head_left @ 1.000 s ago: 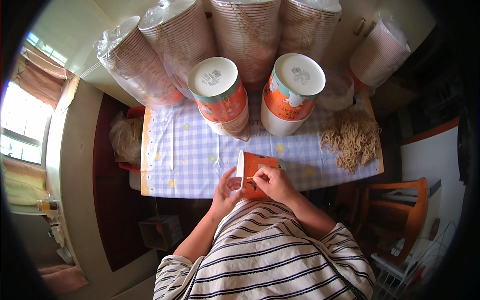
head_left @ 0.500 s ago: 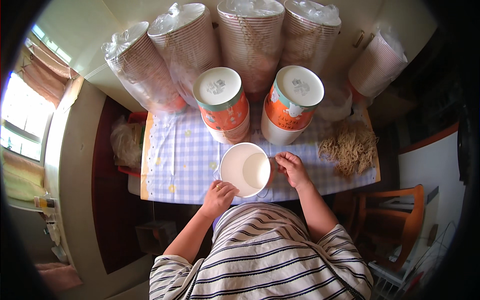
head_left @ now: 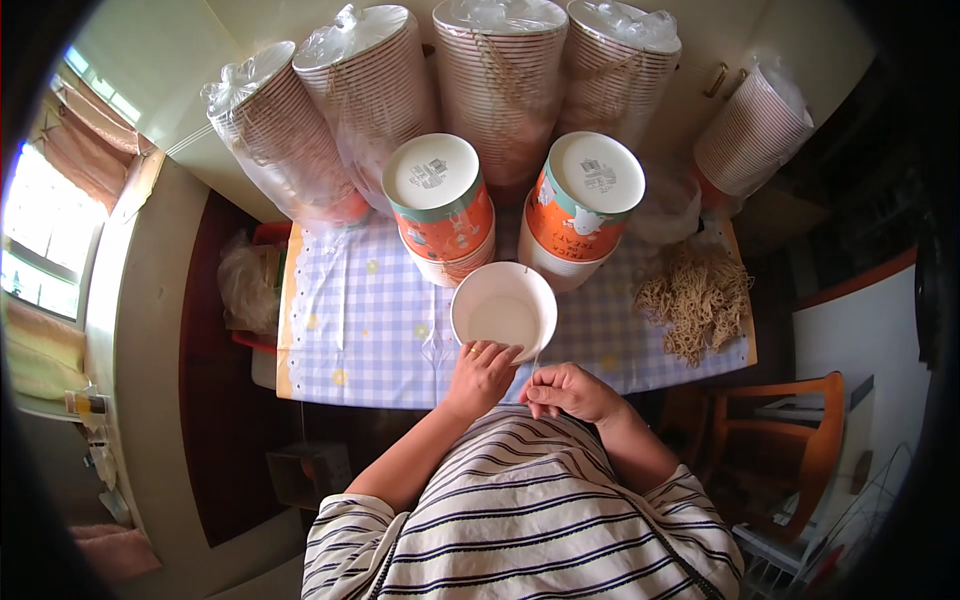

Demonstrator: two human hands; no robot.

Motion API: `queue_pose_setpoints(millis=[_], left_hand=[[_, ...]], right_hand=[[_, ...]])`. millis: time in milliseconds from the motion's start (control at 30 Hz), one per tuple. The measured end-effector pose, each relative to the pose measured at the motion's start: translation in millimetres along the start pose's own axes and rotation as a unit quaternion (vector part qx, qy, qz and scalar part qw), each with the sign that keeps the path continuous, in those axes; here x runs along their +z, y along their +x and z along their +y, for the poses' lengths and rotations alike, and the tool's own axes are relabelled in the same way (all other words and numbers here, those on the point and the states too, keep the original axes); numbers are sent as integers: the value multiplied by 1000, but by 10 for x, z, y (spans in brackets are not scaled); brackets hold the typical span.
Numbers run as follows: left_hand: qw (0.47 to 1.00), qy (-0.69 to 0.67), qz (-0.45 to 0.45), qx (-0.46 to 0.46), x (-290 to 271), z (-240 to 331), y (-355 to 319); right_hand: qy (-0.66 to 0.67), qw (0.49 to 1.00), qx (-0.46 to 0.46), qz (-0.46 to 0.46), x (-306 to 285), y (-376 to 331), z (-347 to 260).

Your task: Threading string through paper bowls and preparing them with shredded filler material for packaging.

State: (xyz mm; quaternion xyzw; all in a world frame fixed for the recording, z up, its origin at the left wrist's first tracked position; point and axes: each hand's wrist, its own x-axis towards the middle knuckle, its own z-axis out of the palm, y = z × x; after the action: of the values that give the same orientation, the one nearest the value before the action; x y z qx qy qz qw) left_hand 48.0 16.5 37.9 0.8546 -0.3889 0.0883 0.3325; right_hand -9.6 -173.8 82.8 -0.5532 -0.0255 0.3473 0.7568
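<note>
A white-lined paper bucket stands with its mouth up near the front edge of the table. My left hand grips its near rim, with the fingers over the edge. Just right of the bucket, my right hand is closed in a pinch on a thin string that runs up to the bucket's rim. The string's other end is hidden. Behind the bucket stand two upside-down stacks of orange and green printed paper buckets, a left stack and a right stack.
Tall bagged stacks of paper buckets line the back, with another bagged stack at the far right. A tangled heap of tan strings lies on the checked tablecloth. A wooden chair stands at the right.
The bucket has tipped from facing me to more upright and shifted slightly away. My right hand has come down and left, toward my body, with the string. My left hand has moved right along the rim.
</note>
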Motion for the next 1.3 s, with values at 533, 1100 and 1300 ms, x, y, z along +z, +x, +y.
queue_pose_setpoints(millis=[533, 1100, 1300], left_hand=[[688, -637, -182, -295, -158, 202, -339], [739, -537, -127, -386, -275, 140, -463], [902, -359, -153, -183, -315, 422, -65]], right_hand=[[451, 871, -184, 68, -29, 118, 111], [403, 892, -126, 158, -288, -89, 173], [390, 907, -66, 144, -52, -60, 97]])
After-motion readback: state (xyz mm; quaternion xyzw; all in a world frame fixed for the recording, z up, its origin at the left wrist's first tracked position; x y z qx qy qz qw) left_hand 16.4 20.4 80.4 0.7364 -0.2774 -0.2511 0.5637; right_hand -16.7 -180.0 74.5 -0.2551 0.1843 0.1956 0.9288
